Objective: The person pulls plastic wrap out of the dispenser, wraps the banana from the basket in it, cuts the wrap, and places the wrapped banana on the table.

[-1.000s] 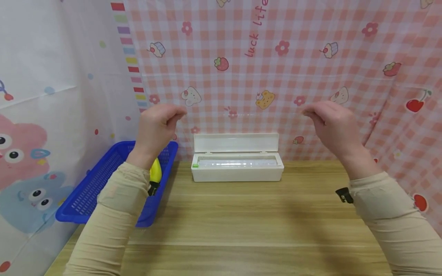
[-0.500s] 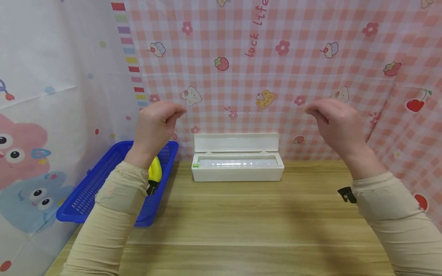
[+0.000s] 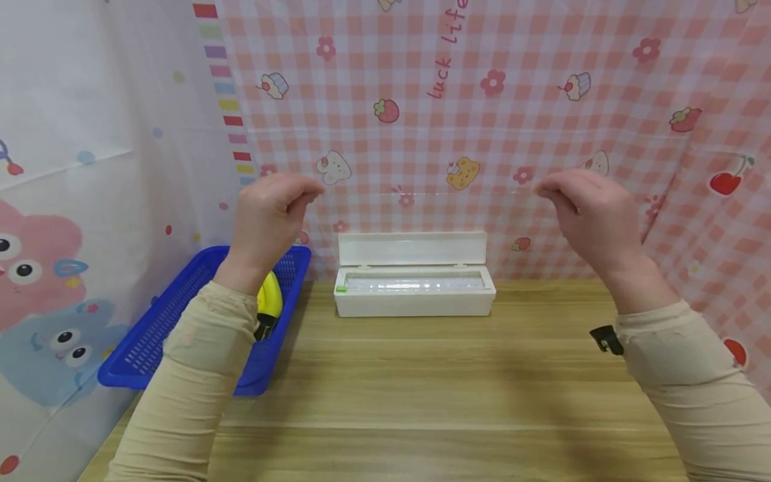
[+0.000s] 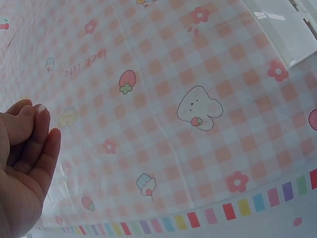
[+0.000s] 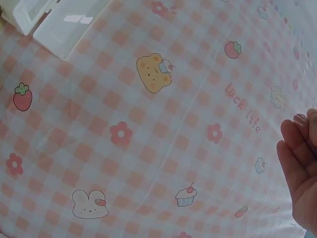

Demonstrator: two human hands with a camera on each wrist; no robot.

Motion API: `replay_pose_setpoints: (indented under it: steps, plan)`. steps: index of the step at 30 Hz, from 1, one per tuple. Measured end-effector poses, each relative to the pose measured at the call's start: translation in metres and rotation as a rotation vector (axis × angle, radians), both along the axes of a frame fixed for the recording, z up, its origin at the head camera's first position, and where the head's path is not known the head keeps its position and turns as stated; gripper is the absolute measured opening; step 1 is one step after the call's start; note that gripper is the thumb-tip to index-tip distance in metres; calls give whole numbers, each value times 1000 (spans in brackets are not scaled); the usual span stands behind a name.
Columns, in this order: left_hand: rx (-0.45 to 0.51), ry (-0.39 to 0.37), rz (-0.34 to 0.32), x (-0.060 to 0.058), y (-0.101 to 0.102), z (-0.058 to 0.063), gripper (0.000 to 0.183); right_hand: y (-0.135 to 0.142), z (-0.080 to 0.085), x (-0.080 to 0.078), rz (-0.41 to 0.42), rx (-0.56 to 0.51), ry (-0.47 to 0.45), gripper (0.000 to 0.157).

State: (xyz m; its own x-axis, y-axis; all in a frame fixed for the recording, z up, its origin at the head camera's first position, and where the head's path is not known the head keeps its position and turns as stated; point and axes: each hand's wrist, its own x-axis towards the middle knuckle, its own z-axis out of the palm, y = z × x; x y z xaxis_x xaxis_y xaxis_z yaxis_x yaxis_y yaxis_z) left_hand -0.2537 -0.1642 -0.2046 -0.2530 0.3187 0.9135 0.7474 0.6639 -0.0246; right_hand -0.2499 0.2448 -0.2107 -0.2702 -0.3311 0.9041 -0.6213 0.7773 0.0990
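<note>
A hand could slide across the wooden table (image 3: 421,381) in front of the white wrap box (image 3: 414,306). Clear plastic wrap (image 3: 415,194), stretched between the left hand (image 3: 265,217) and right hand (image 3: 593,214), blocks the way above. The box's lid (image 3: 412,250) stands up behind. The blue basket (image 3: 153,341) blocks the left side.

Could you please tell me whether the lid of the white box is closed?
No, the lid stands open along the white box's back edge.

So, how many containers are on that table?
2: a blue basket at the left, partly behind the left arm, and a white box with its lid open, at the back near the middle. Others may be hidden.
</note>
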Motion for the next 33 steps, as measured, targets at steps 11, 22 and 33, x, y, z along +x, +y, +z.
replay_pose_setpoints:
  steps: [11, 22, 33]
  plan:
    - [6, 7, 3, 3, 0, 2, 5, 0, 2, 5, -8, -2, -2, 5]
    - [8, 20, -3, 6, 0, 5, 5, 2, 7, 7, -23, 25, 5, 4]
    - [-30, 69, -12, 8, -2, 10, 9, -1, 12, 11, -23, 12, 18, 5]
